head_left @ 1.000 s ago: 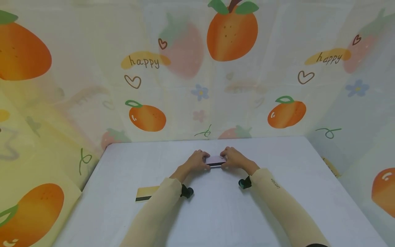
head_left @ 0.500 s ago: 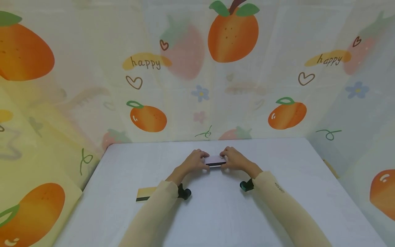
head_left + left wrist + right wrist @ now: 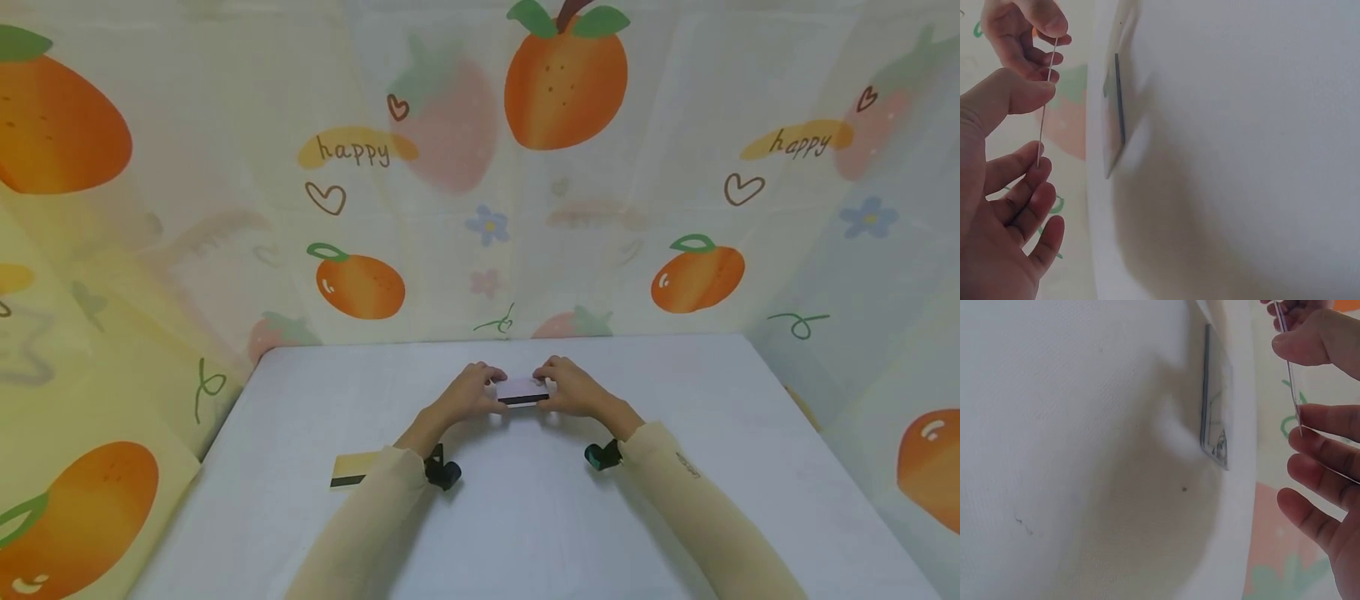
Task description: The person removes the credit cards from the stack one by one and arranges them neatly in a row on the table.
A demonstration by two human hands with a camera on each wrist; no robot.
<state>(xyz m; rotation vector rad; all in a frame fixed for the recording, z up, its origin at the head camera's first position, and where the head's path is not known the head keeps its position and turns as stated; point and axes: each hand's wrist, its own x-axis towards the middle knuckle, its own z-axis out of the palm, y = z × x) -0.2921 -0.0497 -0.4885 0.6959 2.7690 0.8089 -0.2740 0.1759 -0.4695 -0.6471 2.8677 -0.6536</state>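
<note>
A pale lavender card (image 3: 522, 387) with a black stripe is held between both hands near the back of the table. My left hand (image 3: 472, 392) pinches its left end between thumb and fingertips. At the other end, my right hand (image 3: 574, 389) grips it the same way. Both wrist views show this card almost edge-on, as a thin line above the table. Below it, a flat card-like piece (image 3: 1112, 125) with a dark edge lies on the white surface, mostly hidden by the held card in the head view.
A gold card (image 3: 354, 466) with a black stripe lies left of centre on the white table (image 3: 525, 517), partly covered by the left sleeve (image 3: 367, 521). A fruit-printed cloth (image 3: 450, 275) hangs behind and at both sides. Small black devices sit at both wrists.
Both hands keep their hold on the lavender card, which has shifted slightly left. The wrists and sleeves have moved a little outward and towards the person. The gold card lies still.
</note>
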